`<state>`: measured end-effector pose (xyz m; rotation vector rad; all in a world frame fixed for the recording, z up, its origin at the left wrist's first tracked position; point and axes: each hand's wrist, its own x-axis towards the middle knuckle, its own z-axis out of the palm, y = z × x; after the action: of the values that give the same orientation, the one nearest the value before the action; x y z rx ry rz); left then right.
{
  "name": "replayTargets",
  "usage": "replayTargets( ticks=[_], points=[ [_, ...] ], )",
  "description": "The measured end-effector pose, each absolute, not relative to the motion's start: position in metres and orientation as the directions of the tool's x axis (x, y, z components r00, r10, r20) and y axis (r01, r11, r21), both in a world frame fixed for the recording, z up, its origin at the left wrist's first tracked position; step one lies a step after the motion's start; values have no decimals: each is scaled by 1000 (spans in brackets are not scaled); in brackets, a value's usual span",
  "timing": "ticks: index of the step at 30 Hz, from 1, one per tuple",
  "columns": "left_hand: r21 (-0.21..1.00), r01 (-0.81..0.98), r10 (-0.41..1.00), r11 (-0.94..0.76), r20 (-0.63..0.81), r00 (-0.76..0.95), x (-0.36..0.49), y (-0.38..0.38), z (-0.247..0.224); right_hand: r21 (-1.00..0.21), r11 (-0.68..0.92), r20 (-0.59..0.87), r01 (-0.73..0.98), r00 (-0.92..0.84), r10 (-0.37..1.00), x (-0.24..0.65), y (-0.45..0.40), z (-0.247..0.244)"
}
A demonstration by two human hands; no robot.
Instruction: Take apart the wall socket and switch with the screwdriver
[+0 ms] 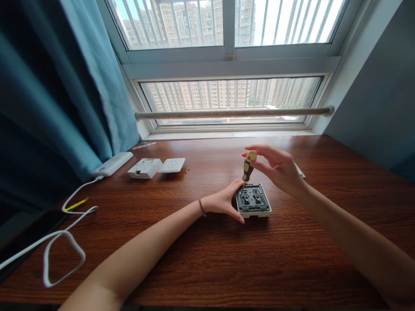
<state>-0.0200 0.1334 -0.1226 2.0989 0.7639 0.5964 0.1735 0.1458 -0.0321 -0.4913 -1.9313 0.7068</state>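
Note:
A square switch module (254,199), dark grey on top with a white base, lies on the brown wooden table. My left hand (228,202) grips its left side, thumb near the front corner and fingers at the back left corner. Above that back left corner, my right hand (272,164) holds a screwdriver (248,166) with a yellow and dark handle by its top end. The screwdriver stands nearly upright, its tip pointing down at the left part of the module; exact contact at the tip is too small to tell.
On the table (181,259), a white box (145,168), a white plate (172,165) and small screws (187,170) lie at the back left. Further left are a white power strip (113,164), its cable and a yellow strip (77,204). A white item (300,171) is partly behind my right hand.

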Motion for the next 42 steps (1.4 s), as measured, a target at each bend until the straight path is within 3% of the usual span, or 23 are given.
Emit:
replayTargets(
  ticks=[3,7,13,16,22,26,31,42],
  points=[
    [820,265,696,-507,208,688,-21,135,-102,-648,762,654,20,-499,569,176,147,-30],
    [865,33,693,-500,377,614,-20,137,-60,-552,826,692,113,-491,530,176,150,-31],
    [904,41,733,-425,317,602,-18,140,-28,-440,859,717,260,-475,511,172,150,-40],
    [921,40,761,-387,295,577,-22,145,-30,-487,822,643,296,-515,567,182,150,-63],
    [910,48,836,-412,356,417,-19,148,-41,-679,659,328,323,-670,666,216,147,-129],
    [894,11,854,-449,426,298,-6,147,-51,-792,544,251,278,-664,704,222,143,-148],
    [841,42,838,-539,530,128,6,144,-60,-841,485,232,242,-648,726,219,143,-149],
    [942,-24,859,-335,315,404,-6,136,-33,-817,517,244,255,-658,712,220,143,-149]
  ],
)
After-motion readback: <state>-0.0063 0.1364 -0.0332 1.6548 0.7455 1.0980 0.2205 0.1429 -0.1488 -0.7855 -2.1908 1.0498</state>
